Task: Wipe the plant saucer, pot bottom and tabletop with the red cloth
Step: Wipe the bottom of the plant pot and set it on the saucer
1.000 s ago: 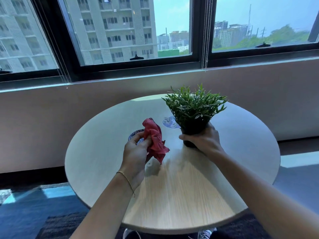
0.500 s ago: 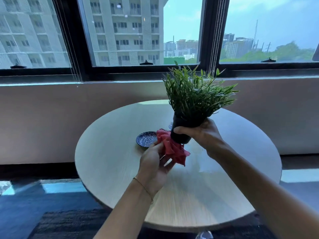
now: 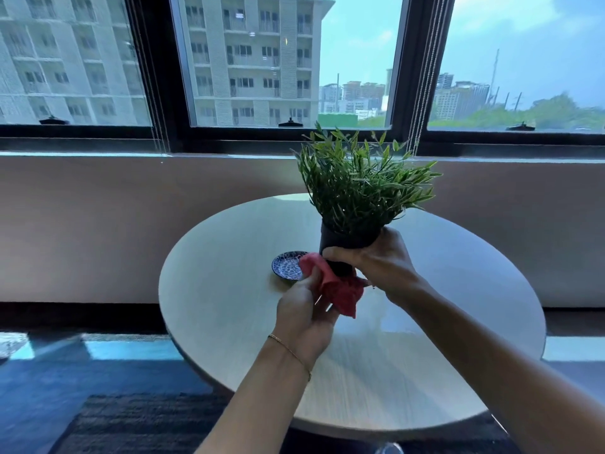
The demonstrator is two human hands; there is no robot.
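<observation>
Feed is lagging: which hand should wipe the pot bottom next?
Left. The left hand holds the cloth at the bottom of the pot; the right hand grips it aloft.

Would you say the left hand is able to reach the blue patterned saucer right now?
Probably yes: the blue patterned saucer lies uncovered on the round table just beyond the left hand, with nothing between. The right hand holds the plant pot up off the table; the left hand grips the red cloth.

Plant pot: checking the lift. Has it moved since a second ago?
Yes, upward: the plant pot stood on the tabletop; now the right hand holds it clear above.
</observation>
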